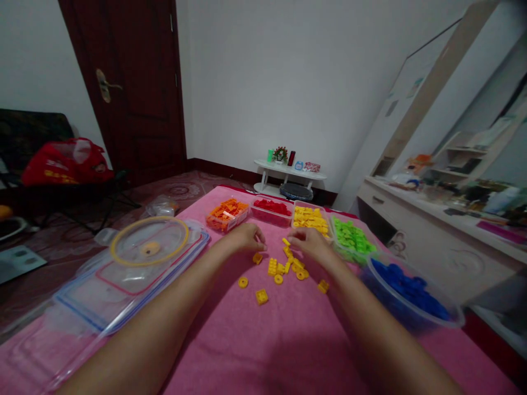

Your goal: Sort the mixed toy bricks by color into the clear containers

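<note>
Several loose yellow bricks [284, 267] lie scattered on the pink cloth [280, 340] between my two hands. My left hand [246, 237] rests knuckles up at the left of the pile, fingers curled down over the cloth near one yellow piece [257, 258]. My right hand [309, 241] sits at the right of the pile, fingers bent and pinched together close to a small yellow brick [286, 241]. What either hand holds is hidden under the fingers.
Behind the hands stand tubs of orange [227, 214], red [272, 211], yellow [310, 218] and green [352, 238] bricks; a round bowl of blue pieces [411, 293] sits at right. Stacked clear lids [135, 263] lie at left. A dresser [432, 230] flanks the right.
</note>
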`<state>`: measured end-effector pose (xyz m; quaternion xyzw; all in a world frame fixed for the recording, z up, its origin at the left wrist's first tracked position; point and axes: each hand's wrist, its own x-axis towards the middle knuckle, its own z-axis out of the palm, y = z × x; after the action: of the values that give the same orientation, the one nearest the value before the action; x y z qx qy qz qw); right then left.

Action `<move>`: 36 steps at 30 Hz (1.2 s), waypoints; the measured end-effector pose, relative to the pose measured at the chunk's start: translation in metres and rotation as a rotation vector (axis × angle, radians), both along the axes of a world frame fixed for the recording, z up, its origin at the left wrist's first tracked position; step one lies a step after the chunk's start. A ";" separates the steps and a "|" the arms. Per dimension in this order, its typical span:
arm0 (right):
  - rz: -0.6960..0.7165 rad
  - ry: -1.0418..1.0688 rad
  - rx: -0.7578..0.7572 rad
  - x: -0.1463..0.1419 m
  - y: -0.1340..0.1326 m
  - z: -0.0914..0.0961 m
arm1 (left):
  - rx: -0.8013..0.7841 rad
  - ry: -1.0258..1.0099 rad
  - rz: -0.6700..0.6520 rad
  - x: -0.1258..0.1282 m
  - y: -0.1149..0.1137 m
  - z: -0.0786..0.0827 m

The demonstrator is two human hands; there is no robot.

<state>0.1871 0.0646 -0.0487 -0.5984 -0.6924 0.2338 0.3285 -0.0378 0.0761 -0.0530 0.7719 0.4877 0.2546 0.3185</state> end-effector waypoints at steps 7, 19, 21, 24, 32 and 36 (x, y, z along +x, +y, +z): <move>0.054 -0.293 0.073 -0.009 -0.031 -0.036 | 0.011 0.361 -0.147 0.012 -0.032 0.014; 0.030 0.002 0.135 0.003 -0.025 -0.034 | 0.098 0.275 -0.141 0.028 -0.026 -0.008; 0.010 0.113 0.146 -0.001 -0.026 -0.029 | 0.110 0.263 -0.053 0.023 -0.020 -0.003; -0.014 0.549 0.046 -0.011 -0.031 -0.017 | 0.218 0.188 0.055 0.021 -0.017 0.010; 0.100 1.521 -0.582 -0.035 -0.052 0.000 | 0.507 -0.123 -0.044 0.041 -0.042 0.039; 0.136 1.633 -0.713 -0.041 -0.058 0.001 | 0.526 0.011 -0.141 0.047 -0.053 0.040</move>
<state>0.1464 0.0070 -0.0475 -0.2696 -0.1626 0.8074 0.4989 0.0090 0.0227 -0.0126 0.8615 0.3517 0.3456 0.1215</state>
